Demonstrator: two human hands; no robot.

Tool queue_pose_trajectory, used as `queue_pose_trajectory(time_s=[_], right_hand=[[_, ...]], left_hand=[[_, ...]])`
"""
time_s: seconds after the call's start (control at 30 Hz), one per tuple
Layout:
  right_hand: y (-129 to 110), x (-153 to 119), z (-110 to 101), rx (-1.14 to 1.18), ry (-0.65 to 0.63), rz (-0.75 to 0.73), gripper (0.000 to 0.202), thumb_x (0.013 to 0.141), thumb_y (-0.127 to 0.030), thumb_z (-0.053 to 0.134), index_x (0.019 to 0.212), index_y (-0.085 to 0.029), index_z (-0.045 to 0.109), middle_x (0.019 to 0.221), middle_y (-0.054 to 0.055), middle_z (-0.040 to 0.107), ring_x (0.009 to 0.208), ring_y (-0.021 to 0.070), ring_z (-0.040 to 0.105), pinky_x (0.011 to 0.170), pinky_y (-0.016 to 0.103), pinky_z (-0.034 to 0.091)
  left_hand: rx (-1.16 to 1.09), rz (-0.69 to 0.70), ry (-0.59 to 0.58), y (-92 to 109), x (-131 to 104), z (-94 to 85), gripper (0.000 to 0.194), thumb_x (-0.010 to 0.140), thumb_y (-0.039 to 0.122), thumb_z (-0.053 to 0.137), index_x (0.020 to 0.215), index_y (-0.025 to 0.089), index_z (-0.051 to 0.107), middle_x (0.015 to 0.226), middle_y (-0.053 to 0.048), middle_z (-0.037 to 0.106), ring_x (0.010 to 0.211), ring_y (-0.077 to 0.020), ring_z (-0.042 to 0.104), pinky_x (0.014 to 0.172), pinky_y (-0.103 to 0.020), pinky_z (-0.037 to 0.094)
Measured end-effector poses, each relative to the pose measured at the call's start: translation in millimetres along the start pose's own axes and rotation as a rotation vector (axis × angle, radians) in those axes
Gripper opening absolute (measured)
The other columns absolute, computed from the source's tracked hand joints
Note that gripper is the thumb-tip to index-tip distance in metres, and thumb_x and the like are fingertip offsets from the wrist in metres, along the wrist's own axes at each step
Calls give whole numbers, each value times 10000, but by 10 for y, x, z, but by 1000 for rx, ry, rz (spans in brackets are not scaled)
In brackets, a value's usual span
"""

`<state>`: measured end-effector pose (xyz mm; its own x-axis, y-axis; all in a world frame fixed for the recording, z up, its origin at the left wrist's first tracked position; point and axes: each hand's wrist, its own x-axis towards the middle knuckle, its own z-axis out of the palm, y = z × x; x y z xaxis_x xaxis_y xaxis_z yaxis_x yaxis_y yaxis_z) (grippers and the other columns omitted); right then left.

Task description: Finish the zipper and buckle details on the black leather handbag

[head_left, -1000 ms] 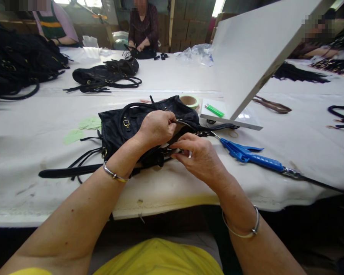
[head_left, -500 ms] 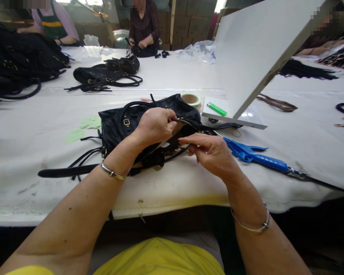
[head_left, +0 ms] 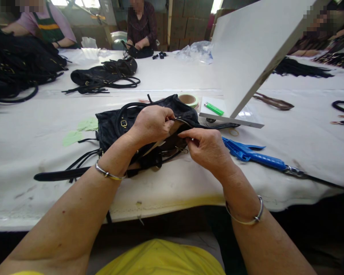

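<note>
A black handbag [head_left: 111, 130] with brass buckles, looped handles and a zip lies on the table in front of me, its mouth partly open. My left hand [head_left: 154, 124] reaches across the bag and pinches the zipped edge of the opening. At the right of the opening is my right hand [head_left: 205, 147], its index finger stretched toward the bag and the thumb bent in close below; whatever these fingertips hold is hidden. Just under them, a small metal piece [head_left: 182, 149] shows on the bag's lower side. A black strap [head_left: 61, 175] sticks out to the left.
To the right lie a blue air gun [head_left: 255, 156] with its hose, and a white board stand [head_left: 246, 49] bearing a green lighter [head_left: 214, 109]. Behind the bag is a tape roll [head_left: 188, 100]. More black bags [head_left: 103, 74] lie farther back, where other people work.
My right hand has risen slightly from the bag's lower side toward the opening, uncovering the small metal piece. The left hand keeps its pinch on the edge. The whole view has shifted a little.
</note>
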<state>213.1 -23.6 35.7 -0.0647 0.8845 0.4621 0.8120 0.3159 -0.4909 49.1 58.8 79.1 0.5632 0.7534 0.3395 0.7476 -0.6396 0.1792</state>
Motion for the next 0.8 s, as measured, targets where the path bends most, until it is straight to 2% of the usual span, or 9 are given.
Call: queue_pose_trajectory(time_s=[0.13, 0.3, 0.43, 0.53, 0.67, 0.8], right_hand=[[37, -33, -33, 23, 34, -37, 346, 736, -24, 507, 927, -178, 751, 933, 18, 728, 835, 183, 673, 748, 245, 485], [83, -38, -21, -22, 62, -24, 331, 763, -29, 497, 928, -165, 751, 931, 29, 731, 845, 188, 677, 785, 255, 484], [27, 14, -16, -105, -37, 28, 333, 822, -64, 495, 1021, -186, 733, 995, 40, 724, 907, 192, 672, 809, 253, 472], [-41, 74, -18, -234, -129, 83, 296, 874, -122, 497, 1034, -235, 720, 986, 35, 722, 917, 206, 670, 741, 263, 452], [-97, 130, 3, -447, -148, 110, 212, 904, -220, 507, 941, -256, 712, 887, 35, 717, 835, 242, 676, 571, 302, 333], [-92, 144, 61, -583, -136, 124, 126, 863, -321, 591, 895, -274, 703, 824, 28, 705, 761, 264, 672, 516, 312, 206]], left_hand=[[-2, -29, -2, -1, -3, -6, 187, 787, 252, 573, 865, 221, 740, 725, -24, 673, 691, -200, 583, 617, -290, 357], [-15, -26, 3, 2, 8, -7, 193, 795, 271, 566, 859, 216, 740, 711, -27, 663, 680, -196, 577, 622, -289, 368], [-27, -16, 15, 7, 25, -21, 186, 787, 257, 575, 857, 210, 741, 685, -27, 648, 660, -191, 572, 646, -289, 389], [-40, -11, 14, 19, 34, -44, 171, 784, 254, 585, 836, 204, 739, 667, -23, 640, 626, -180, 556, 643, -286, 390], [-45, -7, 8, 49, 50, -68, 157, 787, 252, 593, 818, 203, 738, 662, -20, 638, 605, -171, 543, 644, -283, 386], [-41, -6, 13, 77, 71, -59, 145, 786, 262, 605, 805, 195, 733, 663, -25, 633, 631, -180, 558, 649, -287, 388]])
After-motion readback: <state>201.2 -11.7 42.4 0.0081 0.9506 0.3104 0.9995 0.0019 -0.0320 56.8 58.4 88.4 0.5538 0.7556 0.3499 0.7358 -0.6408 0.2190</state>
